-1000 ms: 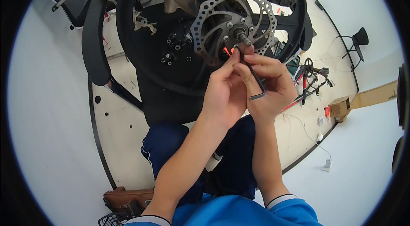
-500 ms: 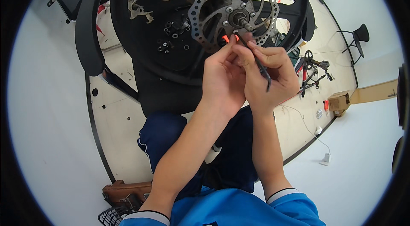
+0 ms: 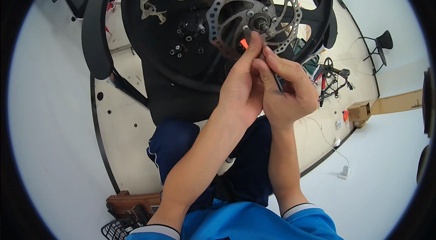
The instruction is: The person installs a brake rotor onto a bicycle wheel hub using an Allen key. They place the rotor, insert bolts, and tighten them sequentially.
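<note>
A silver brake disc [image 3: 250,13] with a wavy, drilled rim is bolted round the hub of a wheel, and a threaded axle [image 3: 265,26] sticks out of its middle. Just below the axle, my right hand [image 3: 290,90] is closed on a dark hex key [image 3: 277,79], thumb and forefinger along its shaft. My left hand [image 3: 238,85] pinches near the key's upper end, its thumb tip up against the disc's bolt circle. The key's tip is hidden by my fingers, so I cannot tell whether it sits in a bolt.
The wheel's black rim [image 3: 131,26] rests over a black chair seat [image 3: 172,104] with an armrest [image 3: 96,42] at left. Several small metal parts [image 3: 189,31] lie on the seat. Rightward are a bicycle [image 3: 334,76], a cardboard box [image 3: 359,111] and a white cable with a plug [image 3: 346,170].
The hex key has turned in my right hand; its bent lower end, which hung below the fingers, is now hidden. My left thumb reaches further up, and the whole view has shifted slightly.
</note>
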Action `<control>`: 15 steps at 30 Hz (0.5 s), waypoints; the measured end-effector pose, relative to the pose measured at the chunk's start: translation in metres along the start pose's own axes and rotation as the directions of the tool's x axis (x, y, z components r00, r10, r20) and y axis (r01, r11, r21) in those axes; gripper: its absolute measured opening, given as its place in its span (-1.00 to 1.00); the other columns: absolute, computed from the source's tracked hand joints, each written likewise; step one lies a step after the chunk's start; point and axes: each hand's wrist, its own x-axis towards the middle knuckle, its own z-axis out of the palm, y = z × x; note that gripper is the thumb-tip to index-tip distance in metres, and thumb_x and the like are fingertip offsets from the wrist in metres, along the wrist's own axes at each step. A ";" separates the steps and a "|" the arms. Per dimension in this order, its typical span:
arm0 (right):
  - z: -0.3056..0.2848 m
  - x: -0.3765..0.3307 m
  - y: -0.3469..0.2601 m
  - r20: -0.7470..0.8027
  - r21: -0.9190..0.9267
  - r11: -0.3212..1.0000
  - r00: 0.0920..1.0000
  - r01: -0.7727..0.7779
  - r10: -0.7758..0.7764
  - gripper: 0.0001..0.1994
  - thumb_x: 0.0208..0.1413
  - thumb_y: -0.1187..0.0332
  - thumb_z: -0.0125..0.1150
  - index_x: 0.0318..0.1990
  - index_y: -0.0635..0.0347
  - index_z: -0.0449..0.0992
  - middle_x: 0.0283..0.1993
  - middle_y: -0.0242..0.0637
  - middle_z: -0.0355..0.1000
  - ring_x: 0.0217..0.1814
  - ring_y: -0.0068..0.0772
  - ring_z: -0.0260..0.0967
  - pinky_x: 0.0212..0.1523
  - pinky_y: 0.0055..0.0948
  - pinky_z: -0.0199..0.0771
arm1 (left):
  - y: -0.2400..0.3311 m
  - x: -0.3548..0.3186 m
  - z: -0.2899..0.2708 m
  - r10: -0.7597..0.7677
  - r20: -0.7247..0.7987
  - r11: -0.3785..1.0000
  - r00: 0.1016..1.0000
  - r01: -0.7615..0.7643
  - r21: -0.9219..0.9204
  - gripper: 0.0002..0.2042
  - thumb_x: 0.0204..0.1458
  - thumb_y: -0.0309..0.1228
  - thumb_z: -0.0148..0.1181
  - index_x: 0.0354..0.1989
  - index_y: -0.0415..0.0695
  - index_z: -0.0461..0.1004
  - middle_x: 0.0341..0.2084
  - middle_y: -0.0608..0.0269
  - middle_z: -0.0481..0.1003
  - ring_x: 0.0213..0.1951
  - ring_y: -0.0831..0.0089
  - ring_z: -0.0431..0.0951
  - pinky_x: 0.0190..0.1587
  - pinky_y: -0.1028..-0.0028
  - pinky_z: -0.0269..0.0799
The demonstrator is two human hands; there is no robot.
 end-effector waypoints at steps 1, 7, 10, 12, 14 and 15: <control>0.000 0.002 -0.002 -0.010 -0.015 1.000 1.000 0.008 -0.009 -0.78 -0.17 0.57 0.61 -0.39 0.34 0.62 -0.33 -0.09 0.65 -0.34 -0.38 0.63 -0.37 -0.58 0.58 | 0.000 -0.001 -0.001 -0.019 0.034 1.000 0.999 0.019 -0.012 -0.76 0.30 -0.18 0.18 -0.14 -0.11 0.57 -0.26 0.39 0.56 -0.18 0.61 0.54 0.00 0.54 0.48; 0.002 0.003 0.004 -0.051 0.005 0.996 0.995 -0.087 0.088 -0.73 -0.18 0.56 0.63 -0.47 0.34 0.53 -0.36 -0.14 0.62 -0.43 -0.52 0.54 -0.54 -0.65 0.39 | -0.001 -0.010 0.026 0.052 -0.082 0.992 0.995 -0.042 0.117 -0.68 0.36 -0.22 0.03 0.08 -0.17 0.50 -0.04 0.25 0.58 0.04 0.41 0.53 0.19 0.38 0.40; 0.002 0.008 0.001 -0.032 -0.024 0.998 0.997 -0.064 0.064 -0.74 -0.17 0.57 0.62 -0.46 0.34 0.54 -0.35 -0.14 0.63 -0.39 -0.48 0.56 -0.51 -0.64 0.43 | 0.002 -0.007 0.011 0.008 0.050 0.993 0.999 -0.014 0.118 -0.70 0.37 -0.22 0.02 0.08 -0.14 0.50 0.02 0.26 0.56 0.09 0.40 0.51 0.22 0.38 0.38; 0.000 0.008 0.000 -0.028 -0.046 0.998 0.999 -0.040 0.038 -0.76 -0.17 0.59 0.61 -0.45 0.34 0.55 -0.34 -0.14 0.63 -0.37 -0.46 0.58 -0.47 -0.62 0.46 | -0.002 -0.007 0.009 0.032 0.029 0.995 0.999 -0.034 0.088 -0.72 0.37 -0.22 0.01 0.05 -0.12 0.51 0.02 0.26 0.56 0.08 0.42 0.51 0.22 0.37 0.38; -0.002 0.005 -0.004 -0.024 -0.036 0.999 0.999 -0.041 0.040 -0.82 -0.07 0.63 0.52 -0.38 0.38 0.56 -0.29 -0.11 0.63 -0.27 -0.37 0.61 -0.22 -0.52 0.54 | -0.006 -0.005 0.011 0.032 0.004 0.996 0.999 -0.032 0.082 -0.73 0.37 -0.22 0.02 0.03 -0.10 0.51 0.00 0.27 0.57 0.06 0.44 0.52 0.22 0.37 0.38; -0.004 0.004 -0.005 -0.022 -0.032 0.999 0.999 -0.042 0.041 -0.85 -0.02 0.66 0.47 -0.34 0.41 0.57 -0.26 -0.09 0.63 -0.22 -0.33 0.62 -0.10 -0.47 0.58 | -0.009 -0.004 0.013 0.021 -0.010 0.996 1.000 -0.020 0.091 -0.74 0.37 -0.22 0.03 0.02 -0.10 0.52 -0.01 0.29 0.57 0.05 0.45 0.52 0.21 0.37 0.38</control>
